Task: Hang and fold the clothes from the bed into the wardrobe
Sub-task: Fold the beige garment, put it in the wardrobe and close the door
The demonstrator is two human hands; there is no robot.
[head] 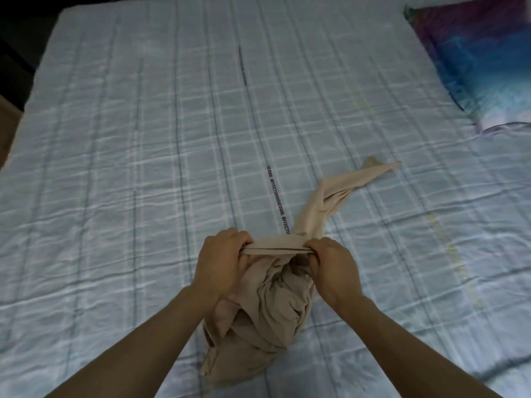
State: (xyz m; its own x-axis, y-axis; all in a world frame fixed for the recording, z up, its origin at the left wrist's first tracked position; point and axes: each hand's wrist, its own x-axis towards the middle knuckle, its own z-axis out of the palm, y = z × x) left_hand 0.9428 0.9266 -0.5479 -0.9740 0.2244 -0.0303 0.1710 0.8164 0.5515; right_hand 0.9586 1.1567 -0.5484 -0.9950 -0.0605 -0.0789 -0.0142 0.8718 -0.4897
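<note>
A beige garment (267, 305) hangs bunched in front of me over the near part of the bed (129, 168). My left hand (221, 262) and my right hand (330, 268) each grip one end of a flat folded edge of it, stretched taut between them. One long narrow part of the garment (339, 191) trails away to the right and lies on the bed cover. The lower folds touch the cover near the front edge.
The bed has a pale blue checked cover with a printed text stripe (277, 199) down its middle. A blue and purple pillow (474, 58) lies at the far right corner. Dark floor (17, 38) shows past the bed's left edge.
</note>
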